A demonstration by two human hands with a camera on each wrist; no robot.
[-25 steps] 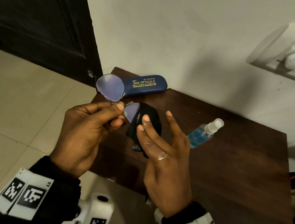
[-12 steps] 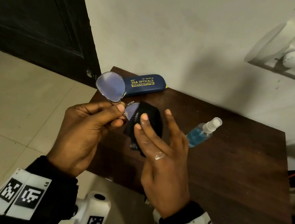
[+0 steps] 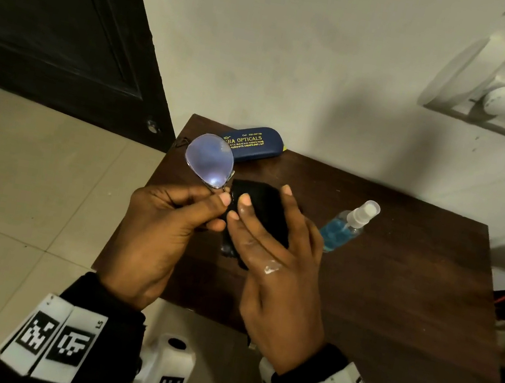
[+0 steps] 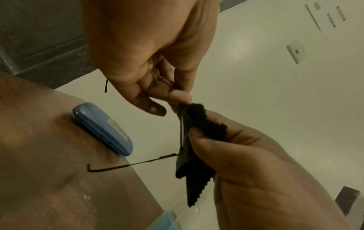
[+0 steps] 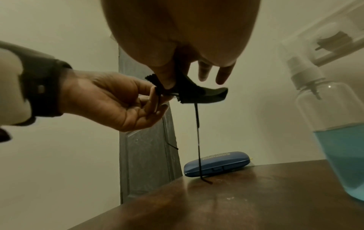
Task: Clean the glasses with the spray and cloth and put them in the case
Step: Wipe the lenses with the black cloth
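Dark wood table (image 3: 393,300) by wall, closed case (image 3: 249,142) and spray (image 3: 344,226) on it. Left hand (image 3: 166,230) pinches glasses (image 3: 209,161) at the bridge, held above table; right hand (image 3: 272,262) clamps cloth (image 3: 262,206) over one lens. Frame looks thin, light, bendable: hold by the rim.

Dim indoor light; wrist views soft, edges warped.
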